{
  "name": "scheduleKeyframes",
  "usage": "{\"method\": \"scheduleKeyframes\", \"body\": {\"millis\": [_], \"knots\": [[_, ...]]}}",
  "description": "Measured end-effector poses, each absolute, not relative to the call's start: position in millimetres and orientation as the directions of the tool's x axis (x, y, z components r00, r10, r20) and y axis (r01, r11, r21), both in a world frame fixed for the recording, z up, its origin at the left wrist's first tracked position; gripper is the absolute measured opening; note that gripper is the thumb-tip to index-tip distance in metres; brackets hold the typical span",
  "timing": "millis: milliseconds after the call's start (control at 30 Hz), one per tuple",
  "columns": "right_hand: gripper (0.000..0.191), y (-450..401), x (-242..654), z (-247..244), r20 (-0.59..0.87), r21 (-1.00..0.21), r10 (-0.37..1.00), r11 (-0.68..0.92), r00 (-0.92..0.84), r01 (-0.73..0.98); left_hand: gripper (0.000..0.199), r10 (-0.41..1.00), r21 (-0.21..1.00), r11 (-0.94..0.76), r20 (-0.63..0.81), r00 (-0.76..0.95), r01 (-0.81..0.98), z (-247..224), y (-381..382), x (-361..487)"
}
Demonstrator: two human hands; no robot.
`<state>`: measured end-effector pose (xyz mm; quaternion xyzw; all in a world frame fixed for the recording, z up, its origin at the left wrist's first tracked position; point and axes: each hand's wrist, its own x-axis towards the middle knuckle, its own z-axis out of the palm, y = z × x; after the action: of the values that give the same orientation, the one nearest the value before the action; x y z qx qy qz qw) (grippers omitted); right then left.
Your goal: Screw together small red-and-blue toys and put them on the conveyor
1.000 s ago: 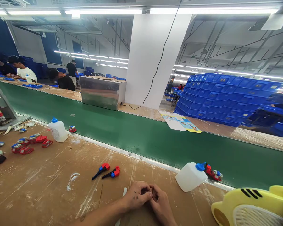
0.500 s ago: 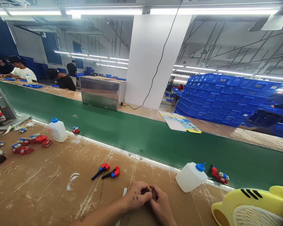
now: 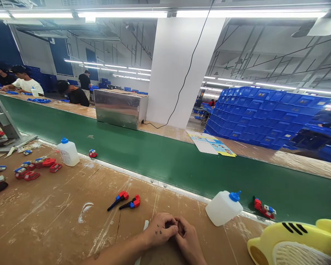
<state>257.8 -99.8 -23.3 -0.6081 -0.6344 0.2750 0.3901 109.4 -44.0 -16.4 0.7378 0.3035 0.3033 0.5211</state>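
Observation:
My left hand (image 3: 160, 230) and my right hand (image 3: 188, 238) rest together at the bench's near edge, fingers curled in and touching. Whether anything is between the fingers is hidden. Up and to the left of them lie two small red, blue and black plastic parts (image 3: 118, 200) (image 3: 131, 202), side by side on the brown bench top (image 3: 99, 228). To the right of my hands stands a white squeeze bottle (image 3: 223, 209) with a blue cap, tilted in view.
A green conveyor belt (image 3: 154, 154) crosses beyond the bench, carrying red toy-like pieces (image 3: 264, 208) (image 3: 92, 153). At right sits a yellow plastic object (image 3: 298, 239). Another bottle (image 3: 68, 152) and several red pieces (image 3: 30, 169) are at left. Blue crates (image 3: 259, 114) and people (image 3: 74, 94) are farther back.
The red pieces on the green belt have shifted to the right. My hands, the bottles and the parts on the bench stay in place.

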Motion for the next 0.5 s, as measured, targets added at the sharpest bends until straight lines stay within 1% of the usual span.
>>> {"method": "scheduleKeyframes", "body": {"millis": [167,500], "knots": [[0.034,-100.2,257.2,-21.6,0.149,-0.811,0.988,0.093,0.050,0.577,0.014,0.767,0.947,-0.281,0.125,0.630,0.155,-18.6,-43.3,109.5],[0.033,-99.8,257.9,-23.3,0.156,-0.820,0.987,0.108,0.037,0.562,0.014,0.766,0.952,-0.280,0.145,0.627,0.122,-16.2,-44.0,109.0]]}}
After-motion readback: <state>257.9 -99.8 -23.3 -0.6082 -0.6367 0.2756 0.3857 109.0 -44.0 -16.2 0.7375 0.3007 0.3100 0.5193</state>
